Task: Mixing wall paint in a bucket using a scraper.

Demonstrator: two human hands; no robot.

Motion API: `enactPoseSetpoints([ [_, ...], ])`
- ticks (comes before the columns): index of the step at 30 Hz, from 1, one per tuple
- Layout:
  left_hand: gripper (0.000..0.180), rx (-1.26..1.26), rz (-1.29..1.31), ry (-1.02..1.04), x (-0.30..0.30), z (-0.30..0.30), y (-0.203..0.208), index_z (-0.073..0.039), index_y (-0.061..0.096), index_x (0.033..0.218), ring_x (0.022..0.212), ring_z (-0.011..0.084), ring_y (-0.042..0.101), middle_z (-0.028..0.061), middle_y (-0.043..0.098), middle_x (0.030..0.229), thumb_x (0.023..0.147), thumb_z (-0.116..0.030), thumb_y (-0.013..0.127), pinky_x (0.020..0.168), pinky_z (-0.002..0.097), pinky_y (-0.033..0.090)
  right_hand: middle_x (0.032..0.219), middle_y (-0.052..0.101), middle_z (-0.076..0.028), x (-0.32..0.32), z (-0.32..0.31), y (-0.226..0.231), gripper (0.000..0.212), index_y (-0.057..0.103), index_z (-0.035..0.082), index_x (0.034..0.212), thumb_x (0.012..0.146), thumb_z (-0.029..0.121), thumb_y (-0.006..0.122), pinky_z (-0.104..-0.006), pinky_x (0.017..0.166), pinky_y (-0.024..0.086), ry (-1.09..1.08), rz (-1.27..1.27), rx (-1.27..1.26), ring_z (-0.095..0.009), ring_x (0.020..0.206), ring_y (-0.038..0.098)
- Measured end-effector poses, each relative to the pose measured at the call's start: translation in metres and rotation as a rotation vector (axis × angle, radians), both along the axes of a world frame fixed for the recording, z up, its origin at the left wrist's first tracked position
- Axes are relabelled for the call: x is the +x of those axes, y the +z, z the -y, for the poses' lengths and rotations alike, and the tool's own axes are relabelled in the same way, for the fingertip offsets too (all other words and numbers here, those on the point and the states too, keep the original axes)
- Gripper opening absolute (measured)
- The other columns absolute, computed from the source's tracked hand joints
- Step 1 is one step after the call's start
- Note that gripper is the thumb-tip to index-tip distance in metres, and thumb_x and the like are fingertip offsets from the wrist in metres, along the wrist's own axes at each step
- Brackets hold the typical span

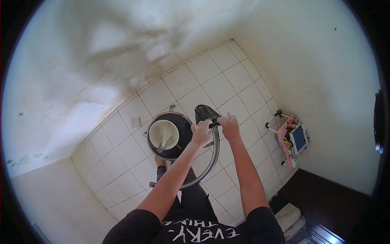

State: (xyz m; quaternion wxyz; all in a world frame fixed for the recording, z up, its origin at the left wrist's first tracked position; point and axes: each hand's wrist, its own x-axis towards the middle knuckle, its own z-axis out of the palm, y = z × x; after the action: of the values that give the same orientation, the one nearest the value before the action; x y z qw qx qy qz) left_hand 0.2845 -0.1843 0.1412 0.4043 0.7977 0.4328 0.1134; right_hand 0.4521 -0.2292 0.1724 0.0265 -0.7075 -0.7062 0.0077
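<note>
My left hand [201, 133] and my right hand [230, 127], both whitened as if with powder or paste, meet over a curved metal tube [216, 150]. Their fingers are curled at a small black piece [213, 125] near the tube's upper end. Just beyond my hands is a dark pad [206, 113], partly covered by them. To the left stands a round black seat [185, 128] with a metal rim. On it sits a white bowl [176, 136] holding white paste [164, 129] and a smeared tool [163, 144], its kind unclear.
White tiles [221, 87] cover the floor, with stained walls [122, 53] around it. A small pink cart [287, 144] with assorted items and a blue-faced tablet-like panel [298, 139] stands right. Dark furniture [321, 199] and a pale cushion-like thing [287, 215] are at lower right.
</note>
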Motion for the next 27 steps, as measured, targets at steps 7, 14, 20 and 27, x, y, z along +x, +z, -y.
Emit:
enactPoseSetpoints([
  [7, 0.037, -0.237, 0.086, -0.086, -0.015, 0.036, -0.010, -0.011, 0.047, 0.117, 0.116, 0.0269, 0.054, 0.0100, 0.060, 0.115, 0.080, -0.012, 0.055, 0.095, 0.0481, 0.032, 0.102, 0.063, -0.008, -0.015, 0.062, -0.016, 0.023, 0.062, 0.013, 0.100, 0.080, 0.003, 0.054, -0.0555, 0.095, 0.038, -0.149, -0.163, -0.058, -0.039, 0.113, 0.053],
  [14, 0.046, -0.459, 0.324, -0.024, -0.033, 0.071, -0.027, -0.006, 0.043, 0.126, 0.114, 0.0371, 0.056, 0.0206, 0.056, 0.122, 0.082, -0.011, 0.057, 0.102, 0.0425, 0.038, 0.103, 0.062, -0.012, -0.034, 0.085, -0.009, 0.034, 0.058, 0.015, 0.107, 0.075, 0.005, 0.064, -0.0584, 0.094, 0.035, -0.409, -0.428, -0.211, -0.038, 0.108, 0.054],
  [20, 0.056, -0.458, 0.407, -0.076, -0.039, 0.081, -0.028, -0.003, 0.037, 0.134, 0.124, 0.0357, 0.050, 0.0230, 0.050, 0.130, 0.083, -0.012, 0.058, 0.104, 0.0399, 0.038, 0.101, 0.061, -0.015, -0.038, 0.092, -0.025, 0.040, 0.053, 0.013, 0.113, 0.075, 0.006, 0.062, -0.0529, 0.090, 0.038, -0.562, -0.537, -0.240, -0.039, 0.106, 0.053],
  [27, 0.041, -0.357, 0.333, 0.015, -0.092, 0.064, -0.028, 0.001, 0.048, 0.124, 0.109, 0.0291, 0.057, 0.0177, 0.057, 0.118, 0.085, -0.009, 0.057, 0.095, 0.0373, 0.045, 0.102, 0.059, -0.014, -0.086, 0.061, -0.001, 0.044, 0.053, 0.009, 0.113, 0.071, -0.004, 0.059, -0.0500, 0.094, 0.038, -0.562, -0.413, 0.117, -0.037, 0.105, 0.053],
])
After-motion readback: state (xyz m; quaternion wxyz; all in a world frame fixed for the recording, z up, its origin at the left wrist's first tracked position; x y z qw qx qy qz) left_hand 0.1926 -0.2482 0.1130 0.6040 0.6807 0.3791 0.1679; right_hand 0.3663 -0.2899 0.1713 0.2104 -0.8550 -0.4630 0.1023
